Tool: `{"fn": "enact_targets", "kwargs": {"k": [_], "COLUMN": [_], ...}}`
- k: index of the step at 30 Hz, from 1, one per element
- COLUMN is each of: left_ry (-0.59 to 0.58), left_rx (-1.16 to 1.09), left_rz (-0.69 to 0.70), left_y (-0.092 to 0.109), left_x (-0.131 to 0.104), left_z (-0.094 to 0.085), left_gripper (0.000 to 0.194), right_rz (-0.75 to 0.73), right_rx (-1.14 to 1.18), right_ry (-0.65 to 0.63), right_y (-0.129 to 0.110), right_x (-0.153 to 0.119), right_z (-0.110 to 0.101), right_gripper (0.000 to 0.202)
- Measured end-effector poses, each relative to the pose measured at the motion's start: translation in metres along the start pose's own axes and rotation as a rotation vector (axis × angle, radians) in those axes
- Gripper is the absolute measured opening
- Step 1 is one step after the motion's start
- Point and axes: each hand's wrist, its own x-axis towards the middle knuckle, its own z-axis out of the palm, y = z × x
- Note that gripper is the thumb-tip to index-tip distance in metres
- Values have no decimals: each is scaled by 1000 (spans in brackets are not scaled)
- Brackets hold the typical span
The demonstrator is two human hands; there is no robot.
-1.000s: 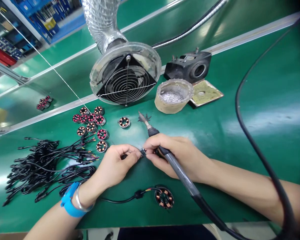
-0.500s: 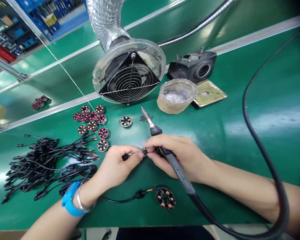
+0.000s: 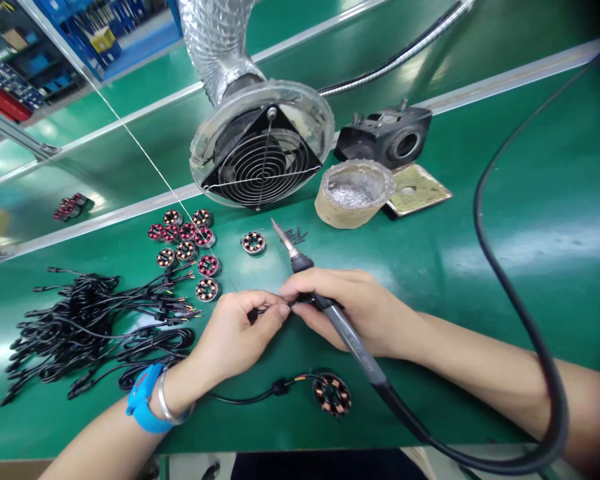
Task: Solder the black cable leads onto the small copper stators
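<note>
My left hand (image 3: 245, 327) pinches something small and dark, mostly hidden by the fingers; a thin wire end pokes up behind it. Meeting it fingertip to fingertip, my right hand (image 3: 357, 310) also holds a soldering iron (image 3: 347, 333), its bare metal tip pointing up and left over the bench. What the right fingertips pinch is too small to make out. Below the hands lies a motor stator (image 3: 332, 393) with copper windings, joined by coloured wires to a black cable (image 3: 240, 401). Beyond the hands sits a single stator (image 3: 253, 243), beside short black tube pieces (image 3: 296, 236).
Several stators (image 3: 186, 251) cluster at the left, behind a heap of black cables (image 3: 70, 327). A fume extractor fan (image 3: 263, 167) hangs at the back. To its right stand a solder-flecked bowl (image 3: 347, 210), a yellowish pad (image 3: 420, 190) and a black iron holder (image 3: 385, 137).
The soldering iron has shifted slightly left with my right hand, its tip now left of the tube pieces. My left hand stays nearly in place, fingertips still against the right.
</note>
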Motion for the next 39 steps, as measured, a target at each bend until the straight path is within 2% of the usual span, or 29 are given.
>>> {"fn": "enact_targets", "kwargs": {"k": [5,15,21,24,26,29,31,34,35,37,39], "left_ry": [-14,101,134,94,29,-30,64,244,243,148,44], "left_rx": [-71,199,444,524,588,758,857,930,957,1018,1064], "left_rz": [-48,155,276,367,396,350,289,113,26,-129,-247], "left_y": [-1,-2,6,8,12,25,32,31,26,11,-9], "left_x": [-2,-3,-20,-30,-33,-35,-44,-74,-86,-111,-128], "left_z": [-2,1,10,17,17,-1,-25,-70,-83,-103,-112], "left_gripper": [24,17,19,39,53,48,42,39,38,34,41], "right_rz": [6,-33,73,64,30,-41,-62,17,31,7,-60], "right_rx": [-18,-38,-165,-249,-261,-288,-352,-401,-394,-388,-440], "right_ry": [-23,-14,69,133,124,74,47,-41,-85,-130,-135], "right_y": [2,-4,-13,-12,-9,-9,-12,-23,-27,-35,-41], "right_x": [-2,-1,-7,-11,-13,-13,-14,-22,-26,-37,-48], "right_z": [0,0,11,17,17,10,3,-3,-3,0,8], "right_gripper": [27,28,26,30,29,25,26,41,45,49,48]}}
